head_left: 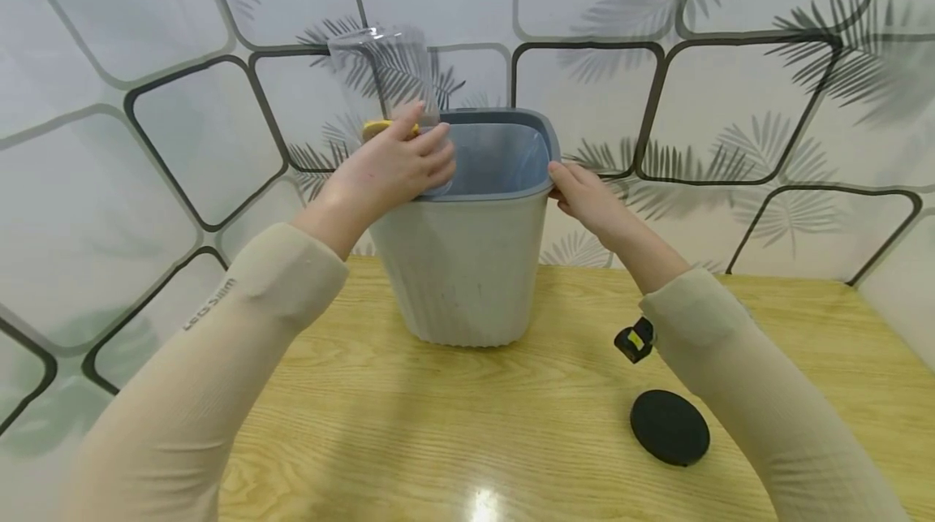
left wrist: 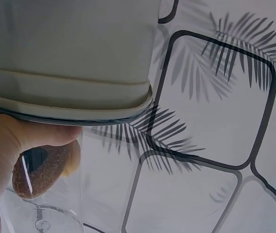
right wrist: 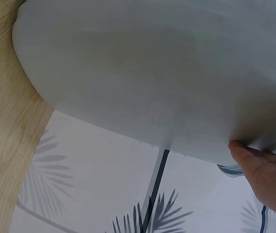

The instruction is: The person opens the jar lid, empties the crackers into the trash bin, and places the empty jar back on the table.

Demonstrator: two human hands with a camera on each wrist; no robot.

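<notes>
A cream trash can (head_left: 467, 270) with a grey-blue rim (head_left: 540, 118) stands upright on the wooden table. My left hand (head_left: 398, 169) grips a clear plastic container (head_left: 383, 71) at the left of the rim. The container tilts over the opening, its lower part partly hidden by the hand. A yellow-edged piece (head_left: 376, 129) shows through it; in the left wrist view this piece is brown and oval (left wrist: 40, 170). My right hand (head_left: 588, 201) pinches the rim's right side, thumb on top; in the right wrist view its fingers touch the trash can's wall (right wrist: 142, 82).
On the table (head_left: 453, 424), a flat black disc (head_left: 670, 427) lies under the right forearm. Just behind it is a small black object (head_left: 634, 339) with a yellow mark, partly covered by the sleeve. A leaf-patterned wall (head_left: 730, 116) stands close behind the trash can.
</notes>
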